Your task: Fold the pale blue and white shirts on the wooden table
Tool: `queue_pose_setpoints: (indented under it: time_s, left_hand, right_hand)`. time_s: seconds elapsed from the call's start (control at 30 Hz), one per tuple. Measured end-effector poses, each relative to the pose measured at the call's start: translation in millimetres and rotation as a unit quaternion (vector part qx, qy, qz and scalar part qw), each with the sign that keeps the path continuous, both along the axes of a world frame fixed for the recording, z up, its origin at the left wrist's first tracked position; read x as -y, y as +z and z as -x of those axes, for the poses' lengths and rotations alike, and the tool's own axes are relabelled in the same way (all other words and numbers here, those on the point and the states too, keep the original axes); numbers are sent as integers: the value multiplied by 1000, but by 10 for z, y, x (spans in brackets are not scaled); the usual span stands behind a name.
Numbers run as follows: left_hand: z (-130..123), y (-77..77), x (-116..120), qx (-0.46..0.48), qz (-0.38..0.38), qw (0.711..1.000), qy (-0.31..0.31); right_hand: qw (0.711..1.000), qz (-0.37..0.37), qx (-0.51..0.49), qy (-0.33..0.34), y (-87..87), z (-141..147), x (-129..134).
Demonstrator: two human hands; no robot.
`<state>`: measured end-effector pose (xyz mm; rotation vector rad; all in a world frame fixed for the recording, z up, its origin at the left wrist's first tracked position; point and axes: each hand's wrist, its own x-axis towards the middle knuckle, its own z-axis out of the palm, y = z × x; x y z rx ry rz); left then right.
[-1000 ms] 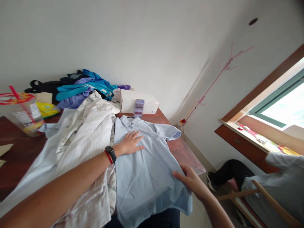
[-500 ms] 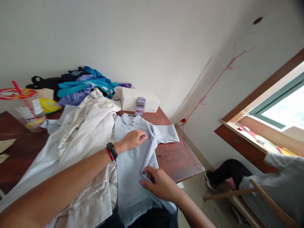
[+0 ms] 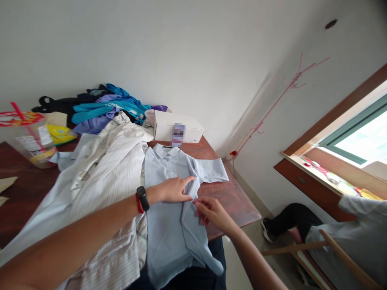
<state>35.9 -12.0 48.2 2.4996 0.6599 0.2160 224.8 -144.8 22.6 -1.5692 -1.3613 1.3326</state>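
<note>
A light blue collared shirt lies along the table's right part, its collar toward the wall and its hem hanging over the front edge. My left hand, with a black watch at the wrist, rests on the shirt's chest, index finger and thumb spread apart. Close to its thumb, my right hand pinches the shirt's right side edge between thumb and fingers. That side is raised in a fold. One short sleeve stretches out to the right. Beside the shirt, on the left, lies a striped whitish garment.
A white box stands at the wall, near a pile of blue and black clothes. A plastic cup with a red straw stands left on the wooden table. A pink coat rack and a seated person are to the right.
My left hand has moved right and down on the shirt, its index finger now extended. My right hand has moved up and right, lifting the shirt's side edge toward the left hand.
</note>
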Motion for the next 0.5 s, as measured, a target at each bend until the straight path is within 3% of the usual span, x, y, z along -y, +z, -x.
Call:
queue_pose_setpoints:
  time_s: [0.1, 0.2, 0.37, 0.5]
  left_hand:
    - [-28, 5, 74, -11, -10, 1000, -24]
    - [-37, 12, 110, -2, 8, 999, -47]
    - [-38, 35, 124, -11, 64, 993, -96]
    - [-47, 62, 193, -25, 147, 978, -143]
  right_hand:
    - [991, -5, -47, -127, -50, -248, -191]
    - [971, 21, -139, -192, -42, -416, -316]
    - [933, 31, -285, -218, -51, -546, -489]
    - [911, 18, -344, -225, -155, -618, -667]
